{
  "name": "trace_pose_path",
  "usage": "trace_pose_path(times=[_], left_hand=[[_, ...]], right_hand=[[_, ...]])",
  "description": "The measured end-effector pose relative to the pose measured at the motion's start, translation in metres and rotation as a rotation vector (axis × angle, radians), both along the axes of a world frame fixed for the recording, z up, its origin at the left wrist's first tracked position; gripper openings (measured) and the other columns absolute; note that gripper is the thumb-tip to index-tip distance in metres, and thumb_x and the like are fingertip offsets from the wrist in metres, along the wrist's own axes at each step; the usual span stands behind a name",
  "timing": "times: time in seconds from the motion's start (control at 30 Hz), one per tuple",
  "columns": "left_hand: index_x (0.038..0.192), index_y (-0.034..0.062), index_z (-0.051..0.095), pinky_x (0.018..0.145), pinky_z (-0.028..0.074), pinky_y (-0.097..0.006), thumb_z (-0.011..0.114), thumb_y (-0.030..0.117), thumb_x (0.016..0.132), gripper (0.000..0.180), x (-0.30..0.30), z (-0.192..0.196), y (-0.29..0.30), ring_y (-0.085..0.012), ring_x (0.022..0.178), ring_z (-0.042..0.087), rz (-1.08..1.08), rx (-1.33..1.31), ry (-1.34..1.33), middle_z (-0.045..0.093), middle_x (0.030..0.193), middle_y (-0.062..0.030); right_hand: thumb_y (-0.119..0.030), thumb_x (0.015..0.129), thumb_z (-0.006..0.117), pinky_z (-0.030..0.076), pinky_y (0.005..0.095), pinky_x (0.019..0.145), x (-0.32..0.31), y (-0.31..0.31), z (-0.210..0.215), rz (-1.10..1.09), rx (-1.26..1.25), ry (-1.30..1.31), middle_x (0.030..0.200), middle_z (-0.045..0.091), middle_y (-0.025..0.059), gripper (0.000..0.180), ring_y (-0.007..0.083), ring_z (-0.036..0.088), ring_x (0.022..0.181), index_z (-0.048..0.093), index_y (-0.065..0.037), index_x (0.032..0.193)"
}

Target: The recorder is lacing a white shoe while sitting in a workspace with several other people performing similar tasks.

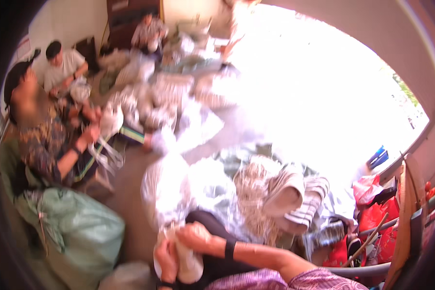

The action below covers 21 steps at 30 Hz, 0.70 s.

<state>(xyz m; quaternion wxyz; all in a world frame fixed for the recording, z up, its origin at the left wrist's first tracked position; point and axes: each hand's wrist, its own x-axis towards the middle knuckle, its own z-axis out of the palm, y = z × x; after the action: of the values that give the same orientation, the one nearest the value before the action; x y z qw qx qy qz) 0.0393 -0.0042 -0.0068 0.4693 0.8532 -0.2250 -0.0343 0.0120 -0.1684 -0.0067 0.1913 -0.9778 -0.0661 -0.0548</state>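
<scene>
Currently grips a pale cream piece (191,268) low over the dark-clad lap (216,225), with the left hand (166,258) curled at its left side and the right hand (194,235) closed at its upper end. Cannot tell the exact finger placement through the blur. Holds it near white plastic-wrapped bundles (166,188), with a bulging green sack (87,232) off to the left and stacked striped pieces (313,195) ahead to the right.

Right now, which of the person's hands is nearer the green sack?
Left. The left hand is apart from the green sack, off its right side; the right hand is farther right, also apart.
</scene>
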Motion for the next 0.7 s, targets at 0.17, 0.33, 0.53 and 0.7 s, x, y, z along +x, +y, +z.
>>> trace_pose_path(times=[0.17, 0.33, 0.53, 0.7], left_hand=[[0.091, 0.0007, 0.063, 0.069, 0.048, -0.043, 0.055, 0.027, 0.095, 0.028, -0.014, 0.014, 0.009, -0.0358, 0.076, 0.063, 0.022, -0.126, -0.034, 0.066, 0.081, -0.0214], [0.087, 0.0014, 0.063, 0.068, 0.049, -0.042, 0.057, 0.028, 0.094, 0.028, -0.012, 0.008, 0.017, -0.0341, 0.075, 0.064, 0.062, -0.039, -0.019, 0.066, 0.082, -0.0203], [0.089, 0.0038, 0.066, 0.066, 0.049, -0.044, 0.059, 0.028, 0.093, 0.026, -0.01, 0.003, 0.014, -0.0379, 0.076, 0.064, 0.004, 0.056, -0.043, 0.066, 0.085, -0.0212], [0.092, 0.0042, 0.067, 0.07, 0.048, -0.044, 0.058, 0.031, 0.093, 0.028, -0.013, 0.008, 0.012, -0.0393, 0.08, 0.063, 0.02, -0.07, -0.121, 0.066, 0.085, -0.0209]], right_hand=[[-0.013, 0.078, 0.06, 0.048, 0.0404, 0.065, -0.001, 0.006, 0.002, 0.096, 0.109, -0.005, 0.087, 0.061, 0.0075, 0.011, 0.026, 0.065, 0.085, 0.059, -0.011, 0.089], [-0.013, 0.074, 0.062, 0.046, 0.038, 0.064, -0.004, 0.005, -0.013, 0.173, 0.083, -0.027, 0.085, 0.059, 0.0053, 0.012, 0.0239, 0.063, 0.083, 0.058, -0.012, 0.086], [-0.014, 0.071, 0.064, 0.046, 0.0382, 0.065, 0.002, -0.006, -0.03, 0.256, 0.099, -0.013, 0.086, 0.058, 0.004, 0.015, 0.0229, 0.062, 0.084, 0.058, -0.013, 0.084], [-0.016, 0.073, 0.066, 0.047, 0.038, 0.065, 0.004, -0.004, -0.027, 0.264, 0.103, -0.065, 0.085, 0.057, 0.0051, 0.013, 0.0247, 0.062, 0.079, 0.058, -0.013, 0.083]])
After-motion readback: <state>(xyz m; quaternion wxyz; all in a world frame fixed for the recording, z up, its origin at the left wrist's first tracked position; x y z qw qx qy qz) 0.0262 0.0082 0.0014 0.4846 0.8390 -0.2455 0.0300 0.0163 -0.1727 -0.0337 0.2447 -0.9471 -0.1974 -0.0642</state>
